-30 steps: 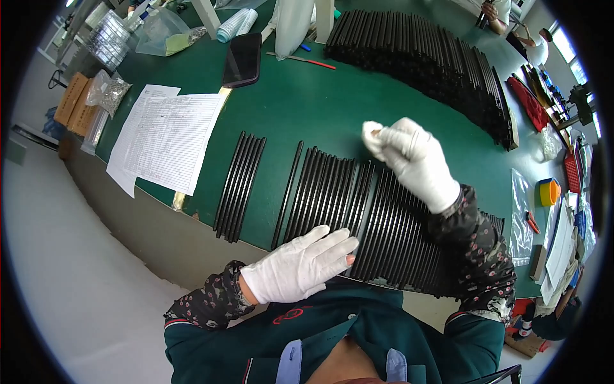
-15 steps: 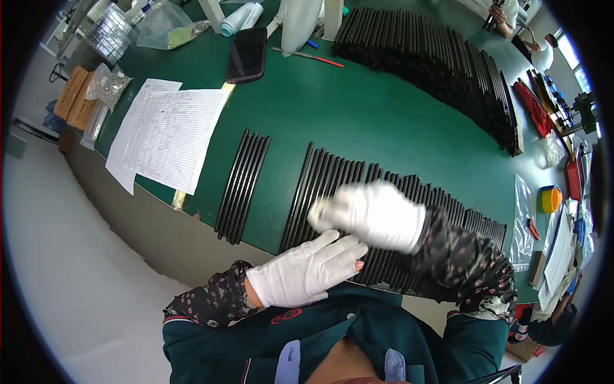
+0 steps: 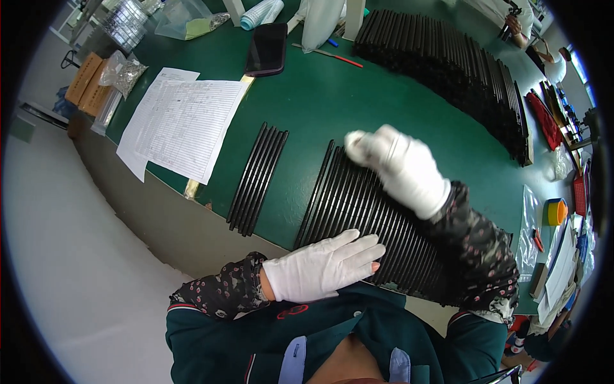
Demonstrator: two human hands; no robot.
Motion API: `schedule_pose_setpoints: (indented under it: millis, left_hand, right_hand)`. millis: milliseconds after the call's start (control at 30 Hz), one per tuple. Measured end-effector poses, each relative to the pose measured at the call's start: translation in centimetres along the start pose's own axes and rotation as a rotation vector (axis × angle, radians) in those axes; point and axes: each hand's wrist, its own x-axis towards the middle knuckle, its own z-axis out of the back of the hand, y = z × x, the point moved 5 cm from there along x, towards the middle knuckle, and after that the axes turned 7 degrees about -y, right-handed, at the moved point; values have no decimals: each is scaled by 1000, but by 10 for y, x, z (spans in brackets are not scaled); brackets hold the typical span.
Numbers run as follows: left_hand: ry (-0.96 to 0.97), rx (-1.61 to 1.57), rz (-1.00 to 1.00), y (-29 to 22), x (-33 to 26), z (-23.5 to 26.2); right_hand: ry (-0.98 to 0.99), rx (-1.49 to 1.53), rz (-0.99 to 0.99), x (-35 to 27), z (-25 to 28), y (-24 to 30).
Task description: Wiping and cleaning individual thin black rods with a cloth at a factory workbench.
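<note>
A row of slim black rods [image 3: 358,205] lies side by side on the green table in front of me. My left hand [image 3: 325,265], in a white glove with one bare fingertip, rests flat and open across their near ends. Over the far ends, my right hand [image 3: 409,169], also gloved in white, is closed on an off-white wad that looks like a cloth [image 3: 357,147]; motion blurs its outline. My right forearm covers the rods toward the right side. To the left, several more black rods [image 3: 259,179] form a small separate group.
A large stack of black rods [image 3: 441,70] stands at the far right. Printed sheets [image 3: 185,128] lie at the left, with a phone [image 3: 267,50] and a red-handled slim tool [image 3: 345,61] beyond. Near the right edge are a yellow tape roll [image 3: 555,212] and red-handled pliers [image 3: 537,240].
My right hand has moved away from me along the rods, from near my left hand to their far ends. My left hand stays on the near ends. The whole view has shifted slightly.
</note>
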Motion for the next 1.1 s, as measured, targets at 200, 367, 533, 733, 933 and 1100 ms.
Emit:
schedule_pose_setpoints:
  millis: [200,367,533,733,933,1100]
  left_hand:
    - [-30,-24,15,-2,-5,2]
    - [-110,-84,-35,-4,-9,7]
    - [-318,178,90,2,-51,31]
    - [-549,306,110,7,-74,19]
    - [-561,147,18,6,-64,-16]
    - [-691,134,-20,7,-56,-7]
  right_hand:
    - [195,-11,-9,-7,-9,16]
    - [0,249,-228,-12,24,-9]
    - [94,104,-208,-31,29,-9]
    - [86,72,-193,-25,24,-4]
    - [358,249,227,-11,-15,89]
    - [189,-31,217,8,-32,38]
